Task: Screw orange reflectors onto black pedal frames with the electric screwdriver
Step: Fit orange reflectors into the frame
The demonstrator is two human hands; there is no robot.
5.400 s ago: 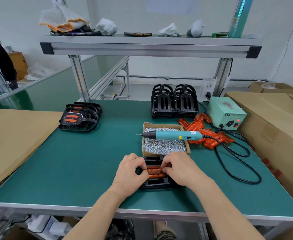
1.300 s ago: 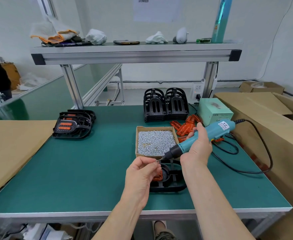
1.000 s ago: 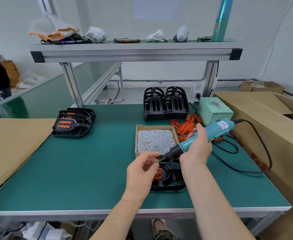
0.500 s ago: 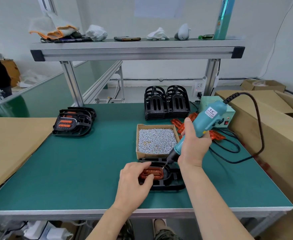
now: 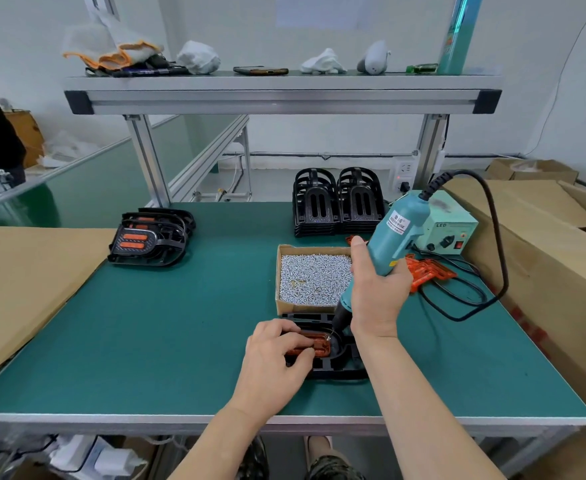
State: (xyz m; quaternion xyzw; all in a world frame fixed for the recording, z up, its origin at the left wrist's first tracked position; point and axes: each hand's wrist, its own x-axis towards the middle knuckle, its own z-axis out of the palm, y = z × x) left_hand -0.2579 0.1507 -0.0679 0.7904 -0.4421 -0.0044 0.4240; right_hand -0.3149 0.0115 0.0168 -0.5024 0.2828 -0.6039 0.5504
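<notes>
Black pedal frame (image 5: pixel 336 368), one, before screw box (image 5: pixel 305 308); two stacks (image 5: pixel 314 209) behind; my left hand (image 5: pixel 274 358) pinches reflector (image 5: pixel 322 346), right hand (image 5: pixel 376 296) grips screwdriver (image 5: pixel 393 233).

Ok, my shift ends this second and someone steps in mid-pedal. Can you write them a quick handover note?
The right hand grips the electric screwdriver, bit down at the right end of the orange reflector.
The left hand holds that reflector in the black pedal frame, just in front of the screw box.
Done: a stack of fitted frames sits at far left.
Left: drive this screw (I cannot tell whether it is seated), then do the bare frames stacked at the back. The loose reflectors lie right of the screw box.
</notes>
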